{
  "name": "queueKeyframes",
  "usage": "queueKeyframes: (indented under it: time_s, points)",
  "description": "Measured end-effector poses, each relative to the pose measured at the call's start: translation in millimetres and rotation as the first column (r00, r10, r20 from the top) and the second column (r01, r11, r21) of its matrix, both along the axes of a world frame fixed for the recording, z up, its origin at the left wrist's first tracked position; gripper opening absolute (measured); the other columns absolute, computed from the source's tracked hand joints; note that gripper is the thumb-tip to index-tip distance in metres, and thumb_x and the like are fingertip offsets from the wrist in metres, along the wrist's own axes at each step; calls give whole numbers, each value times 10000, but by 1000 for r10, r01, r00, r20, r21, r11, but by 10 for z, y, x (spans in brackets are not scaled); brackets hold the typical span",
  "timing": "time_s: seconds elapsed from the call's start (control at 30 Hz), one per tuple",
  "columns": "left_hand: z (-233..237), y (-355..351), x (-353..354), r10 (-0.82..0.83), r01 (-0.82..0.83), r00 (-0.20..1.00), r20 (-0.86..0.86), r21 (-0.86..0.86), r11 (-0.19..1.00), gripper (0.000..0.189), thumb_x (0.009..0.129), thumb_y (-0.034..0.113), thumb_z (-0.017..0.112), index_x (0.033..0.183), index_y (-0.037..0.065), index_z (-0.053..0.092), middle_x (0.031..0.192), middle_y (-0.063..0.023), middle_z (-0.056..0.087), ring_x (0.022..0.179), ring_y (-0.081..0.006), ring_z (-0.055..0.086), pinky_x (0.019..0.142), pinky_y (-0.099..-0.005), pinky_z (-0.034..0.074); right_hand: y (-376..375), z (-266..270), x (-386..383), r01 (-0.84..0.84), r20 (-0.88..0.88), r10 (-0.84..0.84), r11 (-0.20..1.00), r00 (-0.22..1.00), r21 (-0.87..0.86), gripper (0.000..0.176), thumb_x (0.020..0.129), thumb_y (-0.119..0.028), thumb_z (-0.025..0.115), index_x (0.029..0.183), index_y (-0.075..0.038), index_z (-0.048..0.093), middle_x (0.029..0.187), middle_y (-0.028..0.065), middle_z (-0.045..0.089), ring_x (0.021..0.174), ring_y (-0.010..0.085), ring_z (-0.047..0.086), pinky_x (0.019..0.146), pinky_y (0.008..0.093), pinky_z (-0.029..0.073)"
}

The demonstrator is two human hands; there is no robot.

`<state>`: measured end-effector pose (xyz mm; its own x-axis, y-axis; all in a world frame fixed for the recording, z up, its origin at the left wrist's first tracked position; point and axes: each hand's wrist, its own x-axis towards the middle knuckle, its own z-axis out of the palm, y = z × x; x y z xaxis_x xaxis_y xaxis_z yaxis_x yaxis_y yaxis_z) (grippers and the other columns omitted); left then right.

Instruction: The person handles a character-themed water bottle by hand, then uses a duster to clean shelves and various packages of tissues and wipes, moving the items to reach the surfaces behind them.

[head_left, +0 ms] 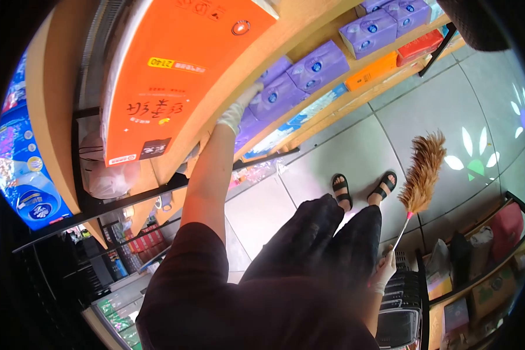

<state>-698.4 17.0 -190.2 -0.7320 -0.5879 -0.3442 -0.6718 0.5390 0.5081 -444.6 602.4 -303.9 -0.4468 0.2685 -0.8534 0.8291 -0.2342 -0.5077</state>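
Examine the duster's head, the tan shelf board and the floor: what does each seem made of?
Duster head: probably real feathers, matte, judging by its brown, ragged tufts.
Shelf board: wood or wood-look laminate, smooth, from its even tan face.
Floor: likely ceramic or stone tile, slightly glossy, given dark joints and pale sheen.

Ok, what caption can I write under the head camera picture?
Left hand by the purple packs, feather duster in the right hand.

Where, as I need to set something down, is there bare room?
The tiled floor is bare between the shelved purple packs and black sandals, and between the red box and feather duster. It is crowded around the left hand, among the packs, and by the right hand, near the black baskets.
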Motion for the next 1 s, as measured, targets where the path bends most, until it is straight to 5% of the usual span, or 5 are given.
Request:
queueKeyframes:
  time_s: [0.07, 0.37, 0.5, 0.7, 1.0]
  points:
    - [-79, -126, 109, -210, 224, 974, 82, -441, 869, 675, 775, 316, 721, 1348, 18, 526, 1286, -197, 595, 1188, -341, 556, 1025, -378, 409, -71, 74, -28, 50, 22, -50, 999, 998, -6, 321, 1016, -275, 526, 1217, -58, 651, 598, -110, 270, 475, 4, 217, 427, 209, 140]
    - [440, 927, -755, -156, 159, 949, -274, -12, 987, 730, 830, 417, 698, 1401, 24, 468, 1366, -222, 537, 1281, -364, 488, 1076, -392, 364, 8, -80, 55, -104, -109, 118, 986, 987, 131, 303, 1023, -245, 517, 1197, -48, 668, 561, -108, 308, 458, 4, 260, 422, 209, 167]
    - [74, 1362, -1512, -471, 216, 715, -516, -478, 851, 487, 896, 436, 640, 1200, 55, 632, 1198, -144, 651, 1123, -328, 587, 969, -436, 445, 28, -76, -54, -159, -211, 199, 968, 957, 192, 288, 1019, -224, 522, 1193, -50, 670, 559, -107, 312, 449, 6, 270, 417, 206, 174]
    - [314, 1861, -2424, -134, 244, 861, -491, 166, 955, 749, 861, 467, 673, 1410, 6, 456, 1441, -204, 468, 1370, -325, 396, 1116, -376, 314, 155, -111, -236, -164, -203, 205, 965, 957, 202, 286, 1014, -208, 521, 1202, -45, 661, 571, -107, 322, 447, 2, 280, 410, 198, 177]
    - [210, 1875, -2841, 32, 90, 974, -223, 517, 851, 687, 805, 274, 764, 1358, -36, 500, 1379, -186, 526, 1260, -244, 505, 1033, -342, 402, 506, -242, -233, -105, -135, 127, 981, 983, 161, 296, 1022, -241, 506, 1194, -60, 665, 554, -104, 296, 445, 1, 266, 403, 201, 162]
